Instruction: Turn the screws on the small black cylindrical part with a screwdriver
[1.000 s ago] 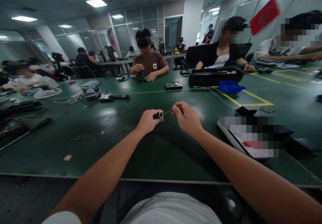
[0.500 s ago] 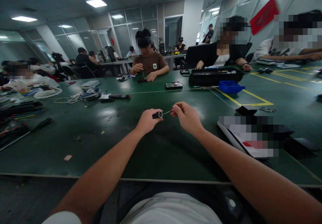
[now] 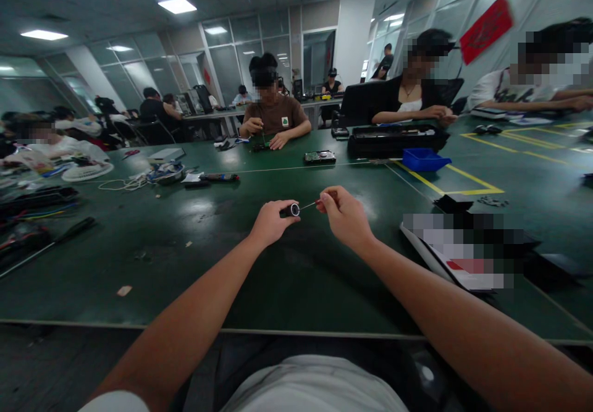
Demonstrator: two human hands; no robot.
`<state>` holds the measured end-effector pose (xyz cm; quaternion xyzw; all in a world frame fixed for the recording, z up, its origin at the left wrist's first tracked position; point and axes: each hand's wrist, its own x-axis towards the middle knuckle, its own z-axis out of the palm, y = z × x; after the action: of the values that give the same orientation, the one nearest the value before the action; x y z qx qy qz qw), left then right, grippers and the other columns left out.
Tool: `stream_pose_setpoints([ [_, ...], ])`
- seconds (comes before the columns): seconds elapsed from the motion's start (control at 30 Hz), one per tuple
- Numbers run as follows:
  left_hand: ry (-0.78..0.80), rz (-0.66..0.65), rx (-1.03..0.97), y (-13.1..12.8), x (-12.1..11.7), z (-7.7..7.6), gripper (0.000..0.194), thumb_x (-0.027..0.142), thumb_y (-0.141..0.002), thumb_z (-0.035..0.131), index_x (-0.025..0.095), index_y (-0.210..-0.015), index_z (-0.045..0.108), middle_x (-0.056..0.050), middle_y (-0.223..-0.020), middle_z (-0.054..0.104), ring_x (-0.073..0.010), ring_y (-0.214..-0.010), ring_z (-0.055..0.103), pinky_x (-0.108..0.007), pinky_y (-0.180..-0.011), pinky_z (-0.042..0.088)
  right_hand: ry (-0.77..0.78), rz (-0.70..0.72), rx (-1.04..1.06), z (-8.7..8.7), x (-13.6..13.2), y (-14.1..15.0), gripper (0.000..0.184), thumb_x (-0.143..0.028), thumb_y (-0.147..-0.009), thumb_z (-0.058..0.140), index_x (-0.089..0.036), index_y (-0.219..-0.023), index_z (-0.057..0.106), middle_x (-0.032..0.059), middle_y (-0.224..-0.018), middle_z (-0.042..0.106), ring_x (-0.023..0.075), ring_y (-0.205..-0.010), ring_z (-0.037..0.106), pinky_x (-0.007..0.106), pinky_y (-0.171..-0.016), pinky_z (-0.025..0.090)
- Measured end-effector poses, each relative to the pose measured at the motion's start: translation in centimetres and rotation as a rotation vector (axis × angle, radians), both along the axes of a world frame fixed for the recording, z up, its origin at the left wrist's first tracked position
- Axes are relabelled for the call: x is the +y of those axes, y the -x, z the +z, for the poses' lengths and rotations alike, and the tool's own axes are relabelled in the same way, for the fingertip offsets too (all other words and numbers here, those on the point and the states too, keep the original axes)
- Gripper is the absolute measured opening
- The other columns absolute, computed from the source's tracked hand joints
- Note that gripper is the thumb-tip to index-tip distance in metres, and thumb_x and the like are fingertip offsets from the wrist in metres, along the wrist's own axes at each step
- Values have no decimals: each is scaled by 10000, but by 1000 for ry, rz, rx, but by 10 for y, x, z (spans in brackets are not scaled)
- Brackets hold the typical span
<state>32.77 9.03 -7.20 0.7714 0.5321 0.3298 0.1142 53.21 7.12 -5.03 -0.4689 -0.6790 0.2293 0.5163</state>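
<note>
My left hand is closed round a small black cylinder with a shiny end that faces right. My right hand pinches a thin screwdriver with a red handle. Its metal tip points left and touches the cylinder's end. Both hands hover just above the dark green table, out in front of me.
A flat blurred-out item lies at my right. A blue bin and a long black case sit further back, a circuit board mid-table, cables and tools at the left. Several people sit across the table.
My hands have barely moved; the cylinder has shifted a touch upward. The person across at the right has drawn an arm in.
</note>
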Motion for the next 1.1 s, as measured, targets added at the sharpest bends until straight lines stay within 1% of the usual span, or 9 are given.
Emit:
stream_pose_setpoints([
  [0.17,-7,5,23,0,-1,1,425,287,-791,785,267,-1210,714,-52,-1108,736,-257,-1017,634,-413,-948,453,-45,-10,-2,2,-4,-1,188,-371,-972,473,-220,-959,584,34,-816,725,199,-781,705,348,-736,511],
  [0.37,-17,-21,36,-1,-3,2,400,301,-807,771,261,-1201,713,-53,-1154,726,-252,-1048,622,-405,-949,444,-56,33,-49,-1,-3,1,168,-357,-968,482,-227,-960,590,27,-821,729,196,-802,711,344,-748,516],
  [0.63,-30,-25,45,1,-2,1,417,289,-812,764,255,-1222,695,-56,-1161,718,-250,-1047,617,-406,-947,442,13,40,22,-2,1,0,189,-382,-965,485,-226,-957,591,34,-833,726,199,-802,707,364,-760,535],
  [0.77,-26,-26,37,0,-1,1,415,284,-810,766,252,-1219,700,-60,-1150,720,-253,-1055,621,-407,-959,441,9,31,16,-2,2,0,195,-386,-965,490,-222,-954,595,33,-824,726,197,-796,706,361,-755,529],
  [0.87,-17,-26,33,0,-1,1,418,278,-800,775,255,-1212,706,-57,-1157,719,-254,-1064,623,-402,-961,443,32,57,39,-4,3,0,200,-393,-965,490,-222,-949,591,30,-818,723,194,-779,704,358,-742,532],
  [0.97,-20,-29,37,-1,-1,1,428,271,-799,776,251,-1220,700,-56,-1158,718,-253,-1061,621,-402,-958,443,28,38,33,-4,4,1,191,-387,-960,495,-222,-942,590,26,-806,719,194,-778,703,361,-744,531],
  [1.1,-9,-30,41,-1,-2,3,421,260,-805,769,240,-1220,697,-55,-1152,720,-251,-1055,619,-401,-956,441,60,86,68,-4,4,1,185,-380,-953,501,-219,-942,592,28,-815,717,185,-768,698,352,-737,544],
])
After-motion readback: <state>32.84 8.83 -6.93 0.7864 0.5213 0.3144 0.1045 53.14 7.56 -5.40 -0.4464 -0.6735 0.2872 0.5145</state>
